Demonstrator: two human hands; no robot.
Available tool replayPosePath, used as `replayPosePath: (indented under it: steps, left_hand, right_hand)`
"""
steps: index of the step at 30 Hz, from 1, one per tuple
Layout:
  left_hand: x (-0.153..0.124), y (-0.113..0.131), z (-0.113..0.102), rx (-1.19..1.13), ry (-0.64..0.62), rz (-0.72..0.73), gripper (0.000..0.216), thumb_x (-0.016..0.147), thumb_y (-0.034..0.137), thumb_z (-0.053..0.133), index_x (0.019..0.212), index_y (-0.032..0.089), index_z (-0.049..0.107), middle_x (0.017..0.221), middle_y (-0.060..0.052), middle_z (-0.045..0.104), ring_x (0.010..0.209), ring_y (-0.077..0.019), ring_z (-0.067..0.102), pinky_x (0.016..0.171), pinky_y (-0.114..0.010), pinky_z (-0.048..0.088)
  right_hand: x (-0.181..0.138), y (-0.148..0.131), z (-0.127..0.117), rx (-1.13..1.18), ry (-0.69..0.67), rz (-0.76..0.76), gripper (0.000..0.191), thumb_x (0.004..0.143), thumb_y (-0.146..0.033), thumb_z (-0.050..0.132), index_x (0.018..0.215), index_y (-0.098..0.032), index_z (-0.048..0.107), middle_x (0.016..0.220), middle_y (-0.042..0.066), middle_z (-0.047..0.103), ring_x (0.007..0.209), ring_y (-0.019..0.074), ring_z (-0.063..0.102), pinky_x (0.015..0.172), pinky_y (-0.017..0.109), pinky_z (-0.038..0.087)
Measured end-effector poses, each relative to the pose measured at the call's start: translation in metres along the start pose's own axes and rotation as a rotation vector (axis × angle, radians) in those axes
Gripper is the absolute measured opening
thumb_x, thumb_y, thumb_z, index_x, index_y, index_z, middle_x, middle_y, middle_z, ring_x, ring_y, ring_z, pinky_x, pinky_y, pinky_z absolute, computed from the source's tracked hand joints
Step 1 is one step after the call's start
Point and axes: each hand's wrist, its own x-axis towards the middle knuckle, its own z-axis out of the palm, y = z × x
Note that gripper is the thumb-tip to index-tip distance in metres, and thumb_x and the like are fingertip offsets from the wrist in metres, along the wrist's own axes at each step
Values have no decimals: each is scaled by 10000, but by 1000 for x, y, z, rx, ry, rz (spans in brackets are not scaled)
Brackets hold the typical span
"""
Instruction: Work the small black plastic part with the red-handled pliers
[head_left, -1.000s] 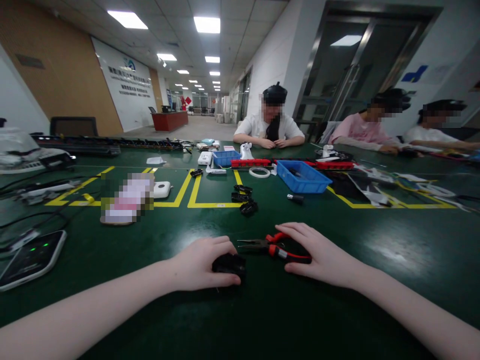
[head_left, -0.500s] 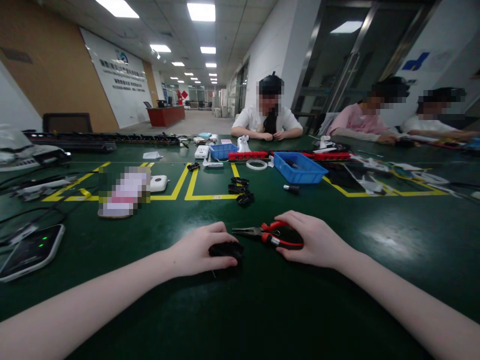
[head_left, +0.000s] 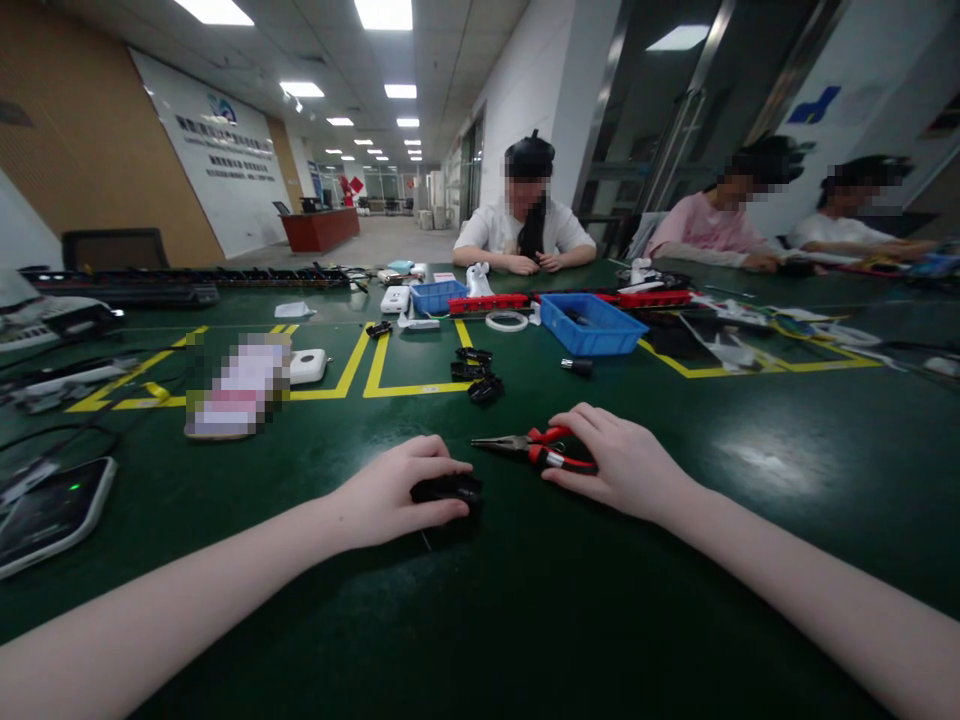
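My left hand (head_left: 412, 485) is closed around a small black plastic part (head_left: 451, 488), thumb on the near side and fingers on the far side. What kind of part it is I cannot make out. Red-handled needle-nose pliers (head_left: 551, 450) lie in my right hand (head_left: 611, 460), the fingers on one handle and the thumb on the other. Their slim jaws point left and look nearly closed, with nothing seen between them. The tips are just beyond the black part and apart from it. Several similar black parts (head_left: 478, 372) rest on the table farther off.
The green table (head_left: 450, 620) bears yellow tape outlines. Beyond my hands stand a blue tray (head_left: 592, 325) and a smaller blue bin (head_left: 439, 297). A black cylinder (head_left: 577, 367) lies near the tray. A phone (head_left: 240, 385) and a black device (head_left: 56, 510) with cables are at left. Three people sit opposite.
The view has shifted slightly. Both hands keep their hold on the black part and the pliers; the pliers' handles look somewhat closer together.
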Motion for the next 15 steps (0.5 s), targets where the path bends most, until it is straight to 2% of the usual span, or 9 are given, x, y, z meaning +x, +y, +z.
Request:
replayPosePath:
  steps: [2, 7, 11, 15]
  left_hand:
    - [0, -1, 0, -8, 2, 1, 401, 940, 364, 628, 1318, 230, 617, 1119, -66, 607, 1027, -223, 596, 919, -355, 496]
    - [2, -1, 2, -33, 28, -7, 345, 912, 360, 666, 1222, 210, 657, 1125, -70, 610, 1003, -215, 613, 899, -349, 508]
    - [5, -1, 3, -28, 40, -18, 326, 878, 372, 702, 1155, 206, 661, 1117, -69, 612, 979, -219, 619, 862, -349, 512]
    - [7, -5, 6, 1, 48, -25, 332, 843, 427, 726, 1068, 194, 653, 1057, -55, 633, 914, -215, 623, 800, -335, 500]
  right_hand:
    - [-1, -1, 1, 39, 37, 42, 490, 827, -606, 639, 1113, -212, 581, 1077, 105, 654, 917, 285, 657, 723, 405, 542]
    - [0, -2, 1, 71, 105, 56, 461, 822, -570, 665, 1117, -230, 566, 1099, 99, 641, 961, 289, 646, 735, 404, 547]
    - [0, -3, -1, 96, 166, 5, 442, 839, -526, 655, 1134, -208, 569, 1118, 116, 659, 997, 299, 649, 779, 418, 547]
    - [-2, -3, -4, 128, 226, -90, 453, 833, -490, 673, 1154, -188, 573, 1078, 115, 694, 949, 282, 671, 790, 414, 545]
